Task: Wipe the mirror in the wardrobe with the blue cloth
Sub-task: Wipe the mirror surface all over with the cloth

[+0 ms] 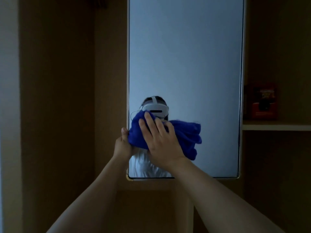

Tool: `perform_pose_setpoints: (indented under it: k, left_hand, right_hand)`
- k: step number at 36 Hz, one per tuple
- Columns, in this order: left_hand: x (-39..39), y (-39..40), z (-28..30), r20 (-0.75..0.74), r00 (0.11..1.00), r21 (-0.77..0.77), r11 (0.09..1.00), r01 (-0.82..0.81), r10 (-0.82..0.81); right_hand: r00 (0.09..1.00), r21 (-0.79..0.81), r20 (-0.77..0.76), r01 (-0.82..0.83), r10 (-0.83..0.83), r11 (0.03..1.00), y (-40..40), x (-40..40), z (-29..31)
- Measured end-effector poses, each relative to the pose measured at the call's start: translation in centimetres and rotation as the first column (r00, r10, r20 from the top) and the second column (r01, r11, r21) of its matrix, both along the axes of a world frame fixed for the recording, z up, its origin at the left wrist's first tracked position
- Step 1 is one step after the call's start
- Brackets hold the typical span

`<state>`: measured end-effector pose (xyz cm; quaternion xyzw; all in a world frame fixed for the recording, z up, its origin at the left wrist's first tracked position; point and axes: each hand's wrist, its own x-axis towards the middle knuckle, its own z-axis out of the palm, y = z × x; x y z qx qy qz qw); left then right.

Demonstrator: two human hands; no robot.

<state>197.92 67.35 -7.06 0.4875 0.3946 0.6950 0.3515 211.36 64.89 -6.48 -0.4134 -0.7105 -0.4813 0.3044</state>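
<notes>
A tall mirror point(185, 56) in a thin pale frame hangs inside a dim brown wardrobe. A bunched blue cloth point(186, 137) lies against its lower left part. My right hand point(159, 140) presses the cloth to the glass with spread, nearly straight fingers. My left hand point(122, 143) grips the mirror's left edge just beside the cloth, thumb up along the frame. The glass reflects a person in a white headset and a white top, partly hidden by the cloth.
A pale shelf point(276, 126) to the right of the mirror carries a red box point(262, 103). Brown wardrobe panels point(57, 98) fill the left side, and a pale wall strip runs down the far left edge.
</notes>
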Motion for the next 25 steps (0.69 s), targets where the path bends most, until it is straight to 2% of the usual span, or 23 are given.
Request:
perform_pose_setpoints:
  k: [5,7,10,15,18,25]
  left_hand:
    - [-0.1,-0.2,-0.1,-0.022,1.000,-0.013,1.000,-0.002,0.002]
    - [-0.1,0.0,-0.1,-0.042,0.999,-0.046,0.998,-0.035,0.033]
    - [-0.3,0.3,0.2,-0.076,0.996,-0.182,0.982,-0.058,0.045]
    - [-1.9,-0.5,3.0,0.006,0.994,-0.435,0.894,0.102,-0.110]
    - [-2.5,-0.5,7.7,0.035,0.987,-0.450,0.879,0.157,-0.158]
    - [-1.8,0.5,24.1,0.034,0.992,-0.263,0.956,0.127,-0.122]
  right_hand:
    - [0.990,-0.025,0.140,0.007,-0.004,1.000,0.0,1.4,1.9]
    - [0.988,-0.031,0.153,0.043,-0.038,0.999,-0.2,1.5,3.7]
    - [0.994,-0.052,0.090,0.072,-0.067,0.996,-0.6,0.8,7.3]
    - [0.994,-0.033,0.104,0.046,-0.042,0.998,-0.3,-0.7,15.3]
    - [0.995,-0.033,0.088,0.042,-0.039,0.999,-0.2,-1.0,20.5]
    - [0.996,-0.041,0.045,0.079,-0.078,0.996,-0.3,-0.1,31.1]
